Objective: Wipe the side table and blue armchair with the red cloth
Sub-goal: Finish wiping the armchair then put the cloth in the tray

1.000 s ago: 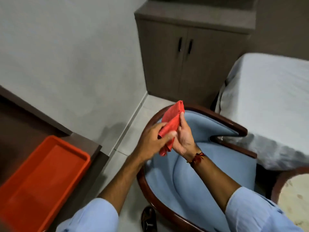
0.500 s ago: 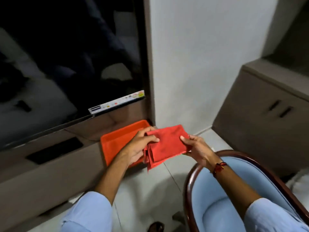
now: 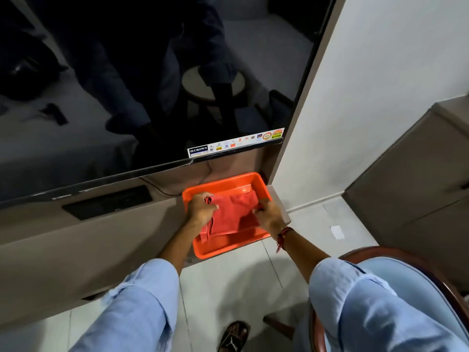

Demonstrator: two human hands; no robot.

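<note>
The folded red cloth (image 3: 232,215) lies inside the orange tray (image 3: 223,247) on the low brown unit. My left hand (image 3: 200,207) pinches the cloth's left edge. My right hand (image 3: 269,214) pinches its right edge. Both hands are over the tray. The blue armchair (image 3: 416,278), with its dark wooden rim, sits at the lower right behind my right sleeve. The side table shows only as a reflection in the screen.
A large dark TV screen (image 3: 142,80) stands right behind the tray. A white wall (image 3: 375,97) and a brown cabinet (image 3: 418,179) are to the right. The tiled floor (image 3: 228,283) lies below, with a sandalled foot (image 3: 234,335) near the bottom edge.
I turned from the armchair toward the TV unit. Both hands carried the folded cloth forward and lowered it into the orange tray.
</note>
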